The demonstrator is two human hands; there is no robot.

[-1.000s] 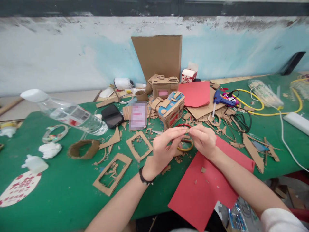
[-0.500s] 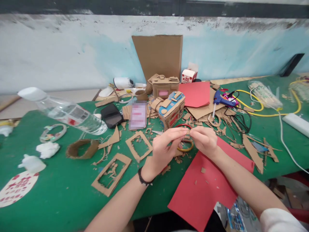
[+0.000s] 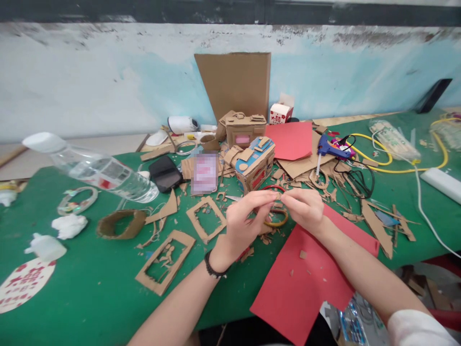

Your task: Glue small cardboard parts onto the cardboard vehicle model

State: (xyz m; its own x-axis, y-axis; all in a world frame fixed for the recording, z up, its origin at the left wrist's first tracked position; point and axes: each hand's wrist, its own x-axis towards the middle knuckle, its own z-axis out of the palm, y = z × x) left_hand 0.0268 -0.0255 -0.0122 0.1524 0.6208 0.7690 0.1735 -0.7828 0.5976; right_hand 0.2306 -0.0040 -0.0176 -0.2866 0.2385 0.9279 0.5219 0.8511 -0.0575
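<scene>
My left hand (image 3: 247, 216) and my right hand (image 3: 304, 206) meet fingertip to fingertip, both closed in a pinch. Between them is a small cardboard piece (image 3: 278, 196), mostly covered by the fingers. Under the hands lie scissors with red and yellow handles (image 3: 277, 223), partly hidden. Red paper (image 3: 291, 283) spreads beneath my right forearm, with a few cardboard bits on it. Just beyond the hands stands a cardboard camera model (image 3: 252, 166) with a blue top. To the left of my left hand lies a cardboard frame (image 3: 192, 221).
A water bottle (image 3: 97, 168) stands at the left near a cardboard ring (image 3: 122, 224). A black phone-like device (image 3: 165, 173) lies further back. At the right are a blue glue gun (image 3: 329, 148), a yellow cable (image 3: 399, 170) and cardboard scraps (image 3: 378, 228).
Both hands hold nearly the same pinch, with only a slight shift of the fingers. The whole view has moved slightly; nothing on the table has been displaced.
</scene>
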